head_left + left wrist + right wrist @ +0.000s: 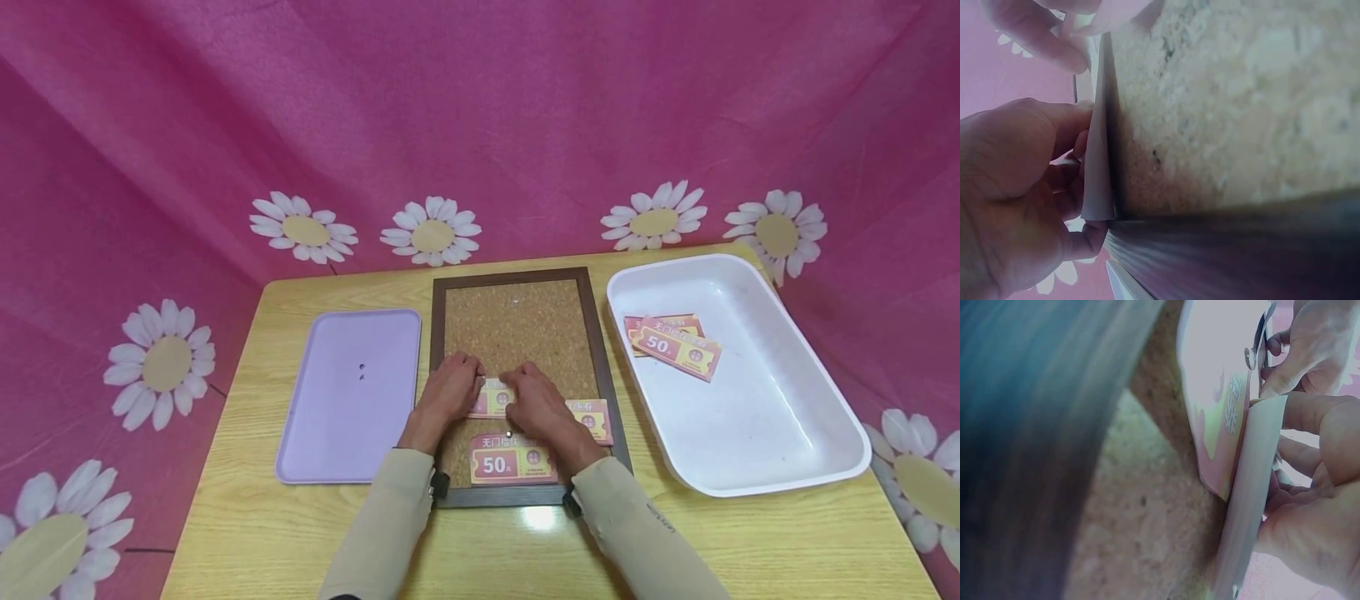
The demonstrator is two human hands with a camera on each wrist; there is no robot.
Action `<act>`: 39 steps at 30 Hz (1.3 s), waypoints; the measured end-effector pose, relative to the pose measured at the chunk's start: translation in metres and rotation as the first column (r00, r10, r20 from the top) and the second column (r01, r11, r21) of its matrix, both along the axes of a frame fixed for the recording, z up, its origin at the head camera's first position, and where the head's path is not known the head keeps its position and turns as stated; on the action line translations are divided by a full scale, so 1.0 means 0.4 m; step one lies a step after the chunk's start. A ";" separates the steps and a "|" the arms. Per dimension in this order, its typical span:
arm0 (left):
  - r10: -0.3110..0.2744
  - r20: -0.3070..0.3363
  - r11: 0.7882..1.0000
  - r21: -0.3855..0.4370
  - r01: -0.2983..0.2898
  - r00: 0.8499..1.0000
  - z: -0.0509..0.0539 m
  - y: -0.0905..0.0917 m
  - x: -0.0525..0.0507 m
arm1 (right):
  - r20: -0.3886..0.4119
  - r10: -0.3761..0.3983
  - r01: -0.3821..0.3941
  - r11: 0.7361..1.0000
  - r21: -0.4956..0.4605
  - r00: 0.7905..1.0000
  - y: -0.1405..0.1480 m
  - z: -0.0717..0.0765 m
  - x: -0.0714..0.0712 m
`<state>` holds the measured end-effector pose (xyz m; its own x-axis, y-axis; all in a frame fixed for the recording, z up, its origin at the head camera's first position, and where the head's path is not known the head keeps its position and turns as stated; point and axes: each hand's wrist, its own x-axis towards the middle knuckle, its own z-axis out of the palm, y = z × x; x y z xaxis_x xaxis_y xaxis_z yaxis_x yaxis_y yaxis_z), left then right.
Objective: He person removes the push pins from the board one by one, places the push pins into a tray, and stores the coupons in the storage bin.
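Note:
A pink and yellow coupon (492, 400) lies on the cork board (517, 333) between the two hands. My left hand (452, 385) pinches its left side; in the left wrist view the fingers curl at the coupon's pale edge (1099, 181). On its other side my right hand (542, 404) holds it with bent fingers. Nearer the front is another coupon (510, 461) marked 50, with a small round pin (509, 433) at its top edge. A further coupon (592, 421) lies by the board's right side, partly hidden by the right wrist.
To the left sits a purple tray (318, 400) with two tiny dark items (362, 367). A white bin (750, 417) on the right holds several overlapping coupons (681, 347). The board's dark frame (597, 333) rises around the cork, and a pink curtain (480, 125) hangs behind the wooden table (232, 450).

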<state>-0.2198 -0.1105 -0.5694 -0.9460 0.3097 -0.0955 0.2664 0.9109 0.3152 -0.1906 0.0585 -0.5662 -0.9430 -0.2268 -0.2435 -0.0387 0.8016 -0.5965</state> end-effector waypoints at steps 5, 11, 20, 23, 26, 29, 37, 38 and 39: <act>0.013 0.019 1.000 0.006 -0.013 1.000 0.006 0.002 -0.001 | -0.009 0.004 -0.004 1.000 -0.005 1.000 0.000 0.003 -0.004; 0.011 0.017 1.000 0.024 -0.012 1.000 0.012 0.002 -0.001 | -0.001 -0.004 0.004 1.000 -0.005 1.000 0.002 0.006 -0.006; -0.007 0.040 0.997 0.075 0.004 0.999 0.018 -0.005 -0.004 | 0.013 -0.012 0.012 1.000 -0.004 1.000 0.001 0.006 -0.004; 0.000 0.070 0.993 0.116 -0.008 0.998 0.023 -0.010 -0.004 | 0.005 -0.008 0.008 1.000 -0.007 1.000 0.002 0.005 -0.005; 0.017 0.114 0.986 0.163 -0.036 0.993 0.034 -0.016 -0.003 | -0.022 0.002 -0.002 1.000 -0.019 1.000 0.002 0.004 -0.005; 0.034 0.151 0.975 0.213 -0.067 0.988 0.044 -0.026 0.001 | -0.064 0.014 -0.017 0.999 -0.040 0.998 0.002 0.007 -0.004; 0.087 0.093 0.965 0.241 -0.107 0.992 0.073 -0.060 0.016 | -0.075 -0.008 0.002 0.996 -0.089 0.997 0.008 0.028 -0.002; 0.092 0.087 0.965 0.237 -0.110 0.992 0.076 -0.063 0.017 | -0.066 -0.019 0.012 0.996 -0.092 0.998 0.010 0.031 -0.002; 0.095 0.084 0.966 0.233 -0.113 0.992 0.079 -0.066 0.017 | -0.060 -0.025 0.020 0.995 -0.095 0.998 0.012 0.034 -0.001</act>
